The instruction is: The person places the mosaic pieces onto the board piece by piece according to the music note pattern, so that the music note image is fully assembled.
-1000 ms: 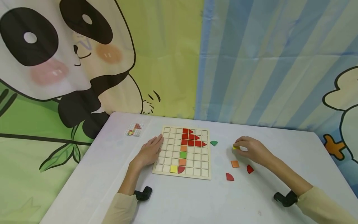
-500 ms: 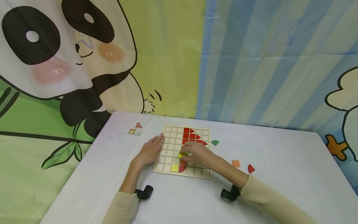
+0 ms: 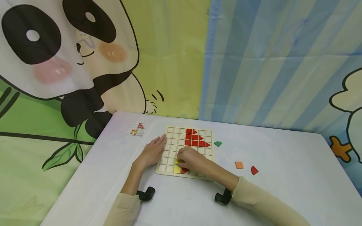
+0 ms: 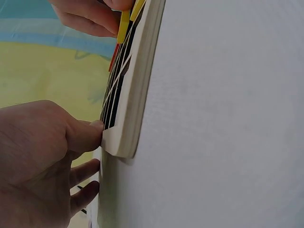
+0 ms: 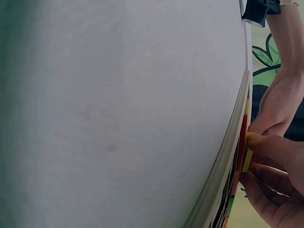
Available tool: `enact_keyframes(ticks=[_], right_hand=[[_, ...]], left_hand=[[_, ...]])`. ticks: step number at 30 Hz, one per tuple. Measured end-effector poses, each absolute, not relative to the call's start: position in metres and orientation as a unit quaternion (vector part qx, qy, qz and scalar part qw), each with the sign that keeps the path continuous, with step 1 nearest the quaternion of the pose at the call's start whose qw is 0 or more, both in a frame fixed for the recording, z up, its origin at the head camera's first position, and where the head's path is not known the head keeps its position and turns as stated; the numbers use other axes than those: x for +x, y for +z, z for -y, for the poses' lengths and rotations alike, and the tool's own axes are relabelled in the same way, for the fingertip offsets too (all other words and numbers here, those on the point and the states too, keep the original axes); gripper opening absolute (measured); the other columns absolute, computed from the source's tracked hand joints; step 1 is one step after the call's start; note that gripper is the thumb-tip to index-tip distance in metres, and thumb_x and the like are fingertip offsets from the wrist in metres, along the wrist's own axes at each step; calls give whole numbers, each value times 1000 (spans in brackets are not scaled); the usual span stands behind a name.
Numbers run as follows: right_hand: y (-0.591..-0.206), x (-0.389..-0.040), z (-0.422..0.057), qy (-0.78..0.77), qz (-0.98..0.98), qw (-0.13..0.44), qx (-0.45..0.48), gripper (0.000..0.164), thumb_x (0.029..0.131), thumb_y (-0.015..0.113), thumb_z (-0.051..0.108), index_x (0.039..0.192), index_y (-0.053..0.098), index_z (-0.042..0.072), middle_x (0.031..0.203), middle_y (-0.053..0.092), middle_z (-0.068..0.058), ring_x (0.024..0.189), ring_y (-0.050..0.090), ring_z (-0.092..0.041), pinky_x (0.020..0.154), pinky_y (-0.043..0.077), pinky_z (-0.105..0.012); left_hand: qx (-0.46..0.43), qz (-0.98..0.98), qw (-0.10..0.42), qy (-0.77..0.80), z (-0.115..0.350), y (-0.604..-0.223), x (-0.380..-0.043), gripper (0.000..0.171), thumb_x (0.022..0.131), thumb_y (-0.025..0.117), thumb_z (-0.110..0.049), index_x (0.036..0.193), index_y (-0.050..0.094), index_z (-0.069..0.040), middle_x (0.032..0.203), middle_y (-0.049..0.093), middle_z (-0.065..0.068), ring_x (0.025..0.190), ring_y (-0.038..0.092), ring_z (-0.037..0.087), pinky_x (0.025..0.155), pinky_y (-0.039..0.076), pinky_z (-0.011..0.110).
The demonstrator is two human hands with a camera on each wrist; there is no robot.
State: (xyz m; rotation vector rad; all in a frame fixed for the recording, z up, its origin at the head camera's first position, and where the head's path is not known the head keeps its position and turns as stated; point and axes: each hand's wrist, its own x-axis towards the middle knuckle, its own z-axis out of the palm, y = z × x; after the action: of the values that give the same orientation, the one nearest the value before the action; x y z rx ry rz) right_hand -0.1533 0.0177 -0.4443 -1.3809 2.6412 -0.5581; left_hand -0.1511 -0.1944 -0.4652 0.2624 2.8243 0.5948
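My right hand (image 3: 193, 160) pinches a yellow tile (image 5: 247, 160) between thumb and fingers over the lower left part of a wooden grid board (image 3: 171, 147). The held tile is just above a yellow square (image 3: 177, 169) lying in the bottom row, beside a partly covered red quarter-round piece (image 3: 184, 170). Red squares (image 3: 189, 137) and red pointed pieces (image 3: 207, 144) form rows at the upper right of the grid. My left hand (image 3: 152, 151) rests at the board's left edge, fingers extended, its thumb touching the rim. My right hand and forearm hide part of the board's lower middle.
Right of the board lie a green quarter-round piece (image 3: 218, 143), an orange square (image 3: 239, 165) and a red quarter-round piece (image 3: 254, 170). A small printed pattern card (image 3: 137, 129) lies at the table's far left. A printed curtain (image 3: 268, 62) hangs behind the table (image 3: 282, 150).
My right hand has carried the yellow tile leftward from the table's right side to the board, then slightly down toward the yellow square. The left hand has stayed at the board's edge.
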Motion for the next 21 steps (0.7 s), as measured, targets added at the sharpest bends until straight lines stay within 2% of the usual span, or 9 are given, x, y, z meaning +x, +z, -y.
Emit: enact_keyframes(ticks=[11,16,21], right_hand=[[-445,-153,-14,-175,-875,71,-446,11,86,74,20,88,79,10,88,69,2,76,53,-6,70,49,-14],[-445,-154,-16,-177,-870,78,-453,11,88,72,20,90,79,12,93,68,2,82,56,-8,75,50,-16],[-437,-151,-28,-193,-866,75,-455,19,88,72,22,102,77,10,103,68,-1,94,60,-13,82,53,-20]], left_hand=[[95,-968,121,198,193,-463,-151,54,103,41,-17,154,25,-8,164,16,6,151,18,33,118,21,58],[93,-968,121,199,193,-464,-150,54,104,40,-17,154,24,-8,164,16,6,151,17,33,119,20,57],[90,-967,120,204,194,-463,-150,54,103,41,-17,154,24,-8,164,16,6,151,17,33,119,19,58]])
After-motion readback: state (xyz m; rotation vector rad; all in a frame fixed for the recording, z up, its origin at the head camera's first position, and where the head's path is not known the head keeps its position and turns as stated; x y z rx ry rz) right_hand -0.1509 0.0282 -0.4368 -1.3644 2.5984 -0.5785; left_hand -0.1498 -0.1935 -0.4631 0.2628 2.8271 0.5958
